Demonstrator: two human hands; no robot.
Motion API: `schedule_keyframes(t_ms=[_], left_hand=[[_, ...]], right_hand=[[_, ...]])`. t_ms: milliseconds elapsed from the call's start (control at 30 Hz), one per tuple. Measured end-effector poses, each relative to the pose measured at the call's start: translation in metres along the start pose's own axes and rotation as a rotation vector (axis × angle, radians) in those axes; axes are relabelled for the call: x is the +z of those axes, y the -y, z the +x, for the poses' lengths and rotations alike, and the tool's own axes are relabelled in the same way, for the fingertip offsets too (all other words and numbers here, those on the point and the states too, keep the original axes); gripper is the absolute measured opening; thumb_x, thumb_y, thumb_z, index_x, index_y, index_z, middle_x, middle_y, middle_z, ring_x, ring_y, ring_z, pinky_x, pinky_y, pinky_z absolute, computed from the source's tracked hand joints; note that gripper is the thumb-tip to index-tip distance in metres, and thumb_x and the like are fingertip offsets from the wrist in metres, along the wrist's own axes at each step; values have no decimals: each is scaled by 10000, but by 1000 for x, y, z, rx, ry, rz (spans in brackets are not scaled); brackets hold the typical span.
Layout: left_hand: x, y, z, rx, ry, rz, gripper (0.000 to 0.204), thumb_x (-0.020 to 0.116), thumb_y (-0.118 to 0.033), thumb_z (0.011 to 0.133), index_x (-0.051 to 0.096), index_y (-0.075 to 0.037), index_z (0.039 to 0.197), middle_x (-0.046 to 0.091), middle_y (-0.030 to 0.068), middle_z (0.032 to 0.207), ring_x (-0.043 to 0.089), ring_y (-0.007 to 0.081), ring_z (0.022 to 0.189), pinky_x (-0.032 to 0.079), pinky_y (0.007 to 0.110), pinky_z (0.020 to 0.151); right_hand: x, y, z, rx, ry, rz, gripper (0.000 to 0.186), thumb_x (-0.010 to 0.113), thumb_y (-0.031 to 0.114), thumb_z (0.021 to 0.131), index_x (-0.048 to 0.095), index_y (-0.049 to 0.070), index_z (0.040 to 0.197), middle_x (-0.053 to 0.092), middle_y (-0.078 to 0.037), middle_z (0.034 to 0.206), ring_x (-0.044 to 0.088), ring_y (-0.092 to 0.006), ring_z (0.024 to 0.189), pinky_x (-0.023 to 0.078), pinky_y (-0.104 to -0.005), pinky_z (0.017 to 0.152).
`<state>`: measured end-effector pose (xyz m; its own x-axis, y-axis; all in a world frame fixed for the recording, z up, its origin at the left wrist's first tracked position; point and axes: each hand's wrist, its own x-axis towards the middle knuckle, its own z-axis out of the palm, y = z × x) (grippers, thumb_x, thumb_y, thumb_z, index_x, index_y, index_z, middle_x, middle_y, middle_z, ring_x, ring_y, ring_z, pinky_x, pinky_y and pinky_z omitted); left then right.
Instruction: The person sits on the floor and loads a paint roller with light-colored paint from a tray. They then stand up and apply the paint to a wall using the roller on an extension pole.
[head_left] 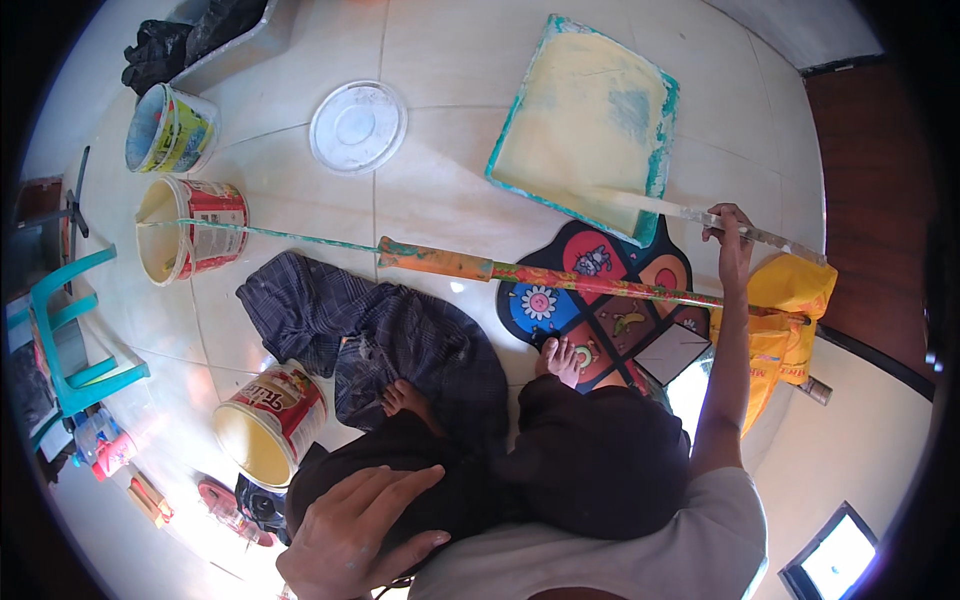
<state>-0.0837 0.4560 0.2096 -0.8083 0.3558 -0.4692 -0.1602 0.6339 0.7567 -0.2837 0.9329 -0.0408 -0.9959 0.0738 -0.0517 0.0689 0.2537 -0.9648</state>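
Note:
My right hand [733, 232] grips a pale flat stick [760, 237], whose other end lies in cream paint inside a teal-rimmed tray [508, 127]. My left hand [362, 522] is over my dark-clothed left knee, fingers apart, holding nothing. A long roller pole [435, 258], orange and patterned with a thin teal rod, stretches across from a cream-filled bucket [210, 228] toward yellow bags [775, 345] at the right. My bare feet show on a dark checked cloth [295, 300] and a colourful mat [540, 270].
Another paint bucket [262, 440] sits at lower left, a third [172, 128] at upper left. A white lid [357, 127] lies on tiles. Dark bags [160, 55], a teal plastic chair [75, 390] and clutter line the left side. A brown door [865, 170] stands at right.

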Motion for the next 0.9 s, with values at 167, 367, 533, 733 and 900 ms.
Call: schedule_keyframes(t_ms=[167, 367, 533, 733, 900], left_hand=[[2, -1, 5, -89, 50, 5, 551, 741, -273, 758, 583, -44, 1234, 668, 140, 1074, 642, 338, 997, 494, 414, 907], [3, 0, 2, -132, 43, 22, 581, 765, -292, 719, 593, -47, 1217, 682, 134, 1048, 652, 345, 988, 497, 425, 914], [2, 0, -2, -13, -15, -10, 511, 718, -170, 789, 566, -33, 1257, 639, 156, 1116, 626, 324, 1016, 495, 398, 876], [4, -1, 3, 13, 4, 2, 494, 708, -175, 801, 568, -21, 1249, 634, 158, 1139, 628, 322, 1015, 496, 398, 875], [6, -4, 0, -10, -12, 11, 479, 700, -184, 811, 571, -20, 1243, 633, 160, 1149, 628, 324, 1015, 495, 399, 878]], right_hand=[[45, 2, -1, -1, 38, 49, 276, 491, 185, 986, 617, -50, 914, 595, -82, 771, 573, -145, 642, 489, -285, 606], [12, 18, 0, 53, 114, -51, 275, 487, 172, 979, 618, -47, 874, 597, -78, 739, 564, -134, 619, 477, -275, 585], [-35, 40, 2, 2, 29, -204, 269, 490, 170, 975, 621, -32, 855, 597, -65, 730, 551, -120, 583, 460, -257, 552], [-9, 29, 2, -59, -29, -136, 281, 495, 183, 981, 624, -33, 857, 598, -60, 727, 554, -116, 588, 454, -256, 549], [38, 12, 2, 6, 49, 12, 273, 481, 166, 979, 622, -36, 863, 597, -62, 725, 559, -116, 607, 456, -262, 558]])
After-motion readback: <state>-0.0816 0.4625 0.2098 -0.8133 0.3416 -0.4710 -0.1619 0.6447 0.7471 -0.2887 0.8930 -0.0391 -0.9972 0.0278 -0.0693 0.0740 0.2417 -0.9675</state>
